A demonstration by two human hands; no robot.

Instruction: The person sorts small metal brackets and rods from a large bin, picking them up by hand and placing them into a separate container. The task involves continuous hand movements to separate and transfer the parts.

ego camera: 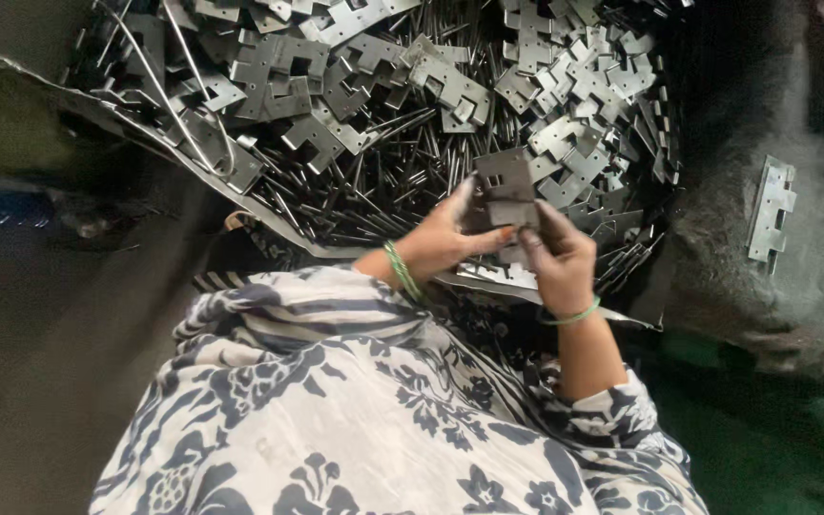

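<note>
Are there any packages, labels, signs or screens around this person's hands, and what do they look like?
None in view: no package, label, sign or screen.
Both hands, left hand and right hand, hold a flat grey metal hinge plate.
Behind them lies a pile of grey hinge plates and thin dark metal pins.

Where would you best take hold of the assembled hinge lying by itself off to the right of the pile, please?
Probably by its long plain edges, pinched across the width near the middle, coming from above. The assembled hinge lies flat and alone on the dark surface, clear of the heap of hinge leaves and pins, so nothing blocks a downward reach. Its notched side gives a poorer hold.
</note>
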